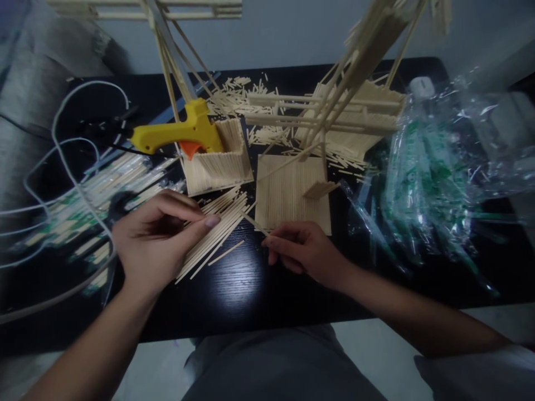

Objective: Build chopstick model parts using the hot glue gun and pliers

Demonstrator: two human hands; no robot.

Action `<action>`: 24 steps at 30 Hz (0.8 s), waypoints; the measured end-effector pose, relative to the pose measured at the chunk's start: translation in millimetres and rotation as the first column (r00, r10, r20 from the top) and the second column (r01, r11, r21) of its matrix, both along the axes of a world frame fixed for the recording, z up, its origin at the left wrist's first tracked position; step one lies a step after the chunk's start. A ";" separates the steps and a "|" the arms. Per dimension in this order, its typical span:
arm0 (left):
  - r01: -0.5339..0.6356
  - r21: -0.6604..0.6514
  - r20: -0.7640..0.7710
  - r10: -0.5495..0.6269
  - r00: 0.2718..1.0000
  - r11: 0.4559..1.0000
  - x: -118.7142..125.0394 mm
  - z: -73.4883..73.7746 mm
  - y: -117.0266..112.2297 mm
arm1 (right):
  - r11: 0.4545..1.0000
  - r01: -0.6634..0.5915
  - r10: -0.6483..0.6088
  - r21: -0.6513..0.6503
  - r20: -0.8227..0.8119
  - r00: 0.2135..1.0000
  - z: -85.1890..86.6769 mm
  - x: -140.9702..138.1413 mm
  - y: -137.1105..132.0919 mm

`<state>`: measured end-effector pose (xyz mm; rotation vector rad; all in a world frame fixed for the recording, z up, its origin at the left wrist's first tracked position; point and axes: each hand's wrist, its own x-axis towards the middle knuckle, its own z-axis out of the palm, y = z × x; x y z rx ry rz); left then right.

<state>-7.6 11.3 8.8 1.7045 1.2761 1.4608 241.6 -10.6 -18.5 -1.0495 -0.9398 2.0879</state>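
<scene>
My right hand pinches the end of a short thin wooden stick, which slants up and left toward a pile of sticks. Thumb and forefinger of my left hand are pressed together above that loose pile of wooden sticks; whatever may be between them is too small to make out. One short stick lies apart on the table. Just beyond my right hand is a flat square panel of glued sticks, with a small stick piece on it.
A yellow glue gun rests in a stick-built box. Tall stick frames rise behind. Clear plastic wrappers lie right, packaged sticks and a white cable left. Short cut pieces cover the back of the black table.
</scene>
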 end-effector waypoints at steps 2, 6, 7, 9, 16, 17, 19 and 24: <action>0.012 -0.024 -0.005 -0.012 1.000 1.000 -0.7 -0.1 -1.3 | 1.000 -0.001 0.001 -0.025 -0.007 1.000 0.3 -0.1 0.2; -0.009 -0.098 0.017 0.011 1.000 0.995 -2.4 -2.9 -5.3 | 0.997 -0.004 0.000 -0.078 -0.041 0.999 0.2 0.4 0.6; -0.009 -0.122 0.020 0.012 1.000 0.992 -2.7 -3.3 -6.3 | 0.995 -0.009 0.002 -0.100 -0.064 0.998 -0.1 0.8 1.1; 0.006 -0.174 0.007 -0.005 1.000 0.985 -3.5 -3.4 -7.7 | 0.986 -0.052 0.029 -0.159 -0.141 0.990 -1.1 2.1 2.3; 0.033 -0.286 -0.178 -0.087 0.980 0.958 -4.2 1.9 -5.9 | 0.930 -0.238 0.133 -0.281 -0.346 0.929 -2.3 5.0 2.8; 0.060 -0.282 -0.190 -0.117 0.975 0.958 -3.5 2.2 -5.2 | 0.930 -0.242 0.138 -0.276 -0.349 0.927 -1.8 4.6 2.3; 0.130 -0.256 -0.164 -0.175 0.971 0.958 -2.4 1.6 -4.4 | 0.935 -0.246 0.149 -0.255 -0.346 0.926 -0.6 3.7 1.4; 0.314 -0.153 -0.133 -0.334 0.933 0.937 -3.7 -4.3 -5.0 | 0.968 -0.186 0.144 -0.168 -0.234 0.962 4.1 2.0 -0.4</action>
